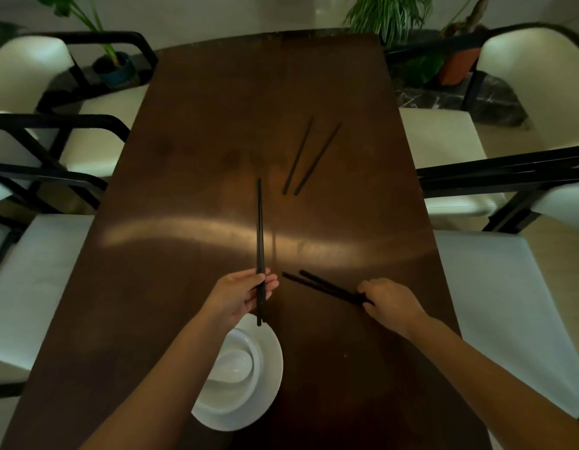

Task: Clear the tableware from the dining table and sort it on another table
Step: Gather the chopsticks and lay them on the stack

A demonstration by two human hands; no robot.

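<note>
My left hand (pixel 246 295) grips a pair of black chopsticks (pixel 259 228) near their lower end, so they point away from me above the dark wooden dining table (pixel 190 177). My right hand (pixel 390 302) pinches the near end of a second black pair (pixel 320 285) that lies slanted on the table. A third pair of chopsticks (pixel 309 159) lies loose farther out, near the table's middle. A stack of white plates (pixel 267 375) with a white spoon (pixel 231 362) in it sits near the front edge, partly under my left forearm.
Cream chairs with black frames line both long sides: left (pixel 38 264) and right (pixel 495 287). Potted plants (pixel 392 14) stand beyond the table's far end.
</note>
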